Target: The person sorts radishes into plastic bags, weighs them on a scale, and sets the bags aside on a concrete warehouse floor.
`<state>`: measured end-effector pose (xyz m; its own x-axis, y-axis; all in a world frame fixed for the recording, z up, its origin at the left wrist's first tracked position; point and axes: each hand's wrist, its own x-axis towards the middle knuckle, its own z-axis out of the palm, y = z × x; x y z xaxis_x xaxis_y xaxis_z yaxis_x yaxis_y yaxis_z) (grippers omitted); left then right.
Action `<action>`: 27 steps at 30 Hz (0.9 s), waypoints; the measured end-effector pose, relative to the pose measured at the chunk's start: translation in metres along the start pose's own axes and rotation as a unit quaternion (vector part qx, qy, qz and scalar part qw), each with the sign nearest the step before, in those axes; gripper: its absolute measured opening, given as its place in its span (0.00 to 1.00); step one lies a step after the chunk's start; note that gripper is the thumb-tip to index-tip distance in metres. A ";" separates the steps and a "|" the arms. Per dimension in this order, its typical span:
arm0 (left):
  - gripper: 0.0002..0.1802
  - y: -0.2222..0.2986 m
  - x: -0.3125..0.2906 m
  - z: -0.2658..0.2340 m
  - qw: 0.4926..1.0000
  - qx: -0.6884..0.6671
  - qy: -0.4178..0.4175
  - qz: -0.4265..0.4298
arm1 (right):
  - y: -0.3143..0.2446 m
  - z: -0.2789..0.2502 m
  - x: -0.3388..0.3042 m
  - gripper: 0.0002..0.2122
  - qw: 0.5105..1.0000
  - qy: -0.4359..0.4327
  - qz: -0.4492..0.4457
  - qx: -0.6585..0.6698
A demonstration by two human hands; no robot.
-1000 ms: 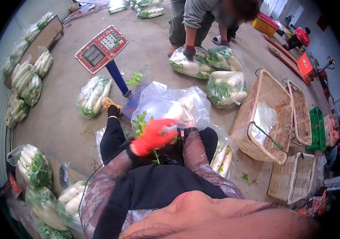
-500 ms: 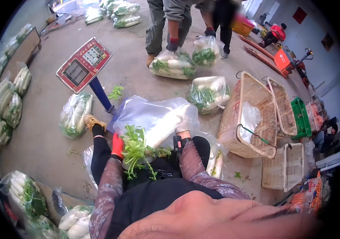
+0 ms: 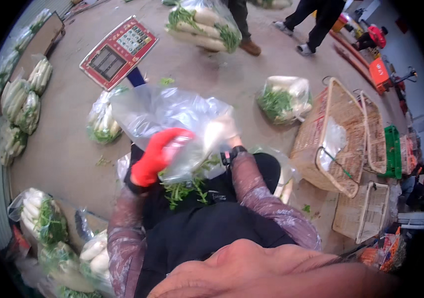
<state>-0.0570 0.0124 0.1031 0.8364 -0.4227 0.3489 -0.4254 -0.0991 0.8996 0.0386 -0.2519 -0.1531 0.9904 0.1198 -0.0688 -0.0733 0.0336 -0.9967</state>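
**Dressed in black and mottled brown**

Read as a clock face, the view shows the left hand at nine o'clock in a vivid red-orange glove, with a dark band around the wrist at eight. The left sleeve, between seven and eight, is brownish maroon with pale blotches; the right sleeve, between four and five, matches it. Just off centre, towards four, a black wrist strap adjoins a small boxy device with a reddish mark. A plain black garment covers the torso at six; black trousers show near four.
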 end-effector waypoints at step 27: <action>0.15 -0.096 -0.135 0.037 0.933 0.097 0.288 -0.193 | -0.018 -0.009 0.043 0.10 0.947 0.115 -0.002 0.301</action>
<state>-0.1421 0.0452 -0.0399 0.9634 0.2271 0.1425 -0.0622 -0.3277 0.9427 0.0840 -0.2566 -0.1381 0.9850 -0.0987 -0.1414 -0.0541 0.6016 -0.7969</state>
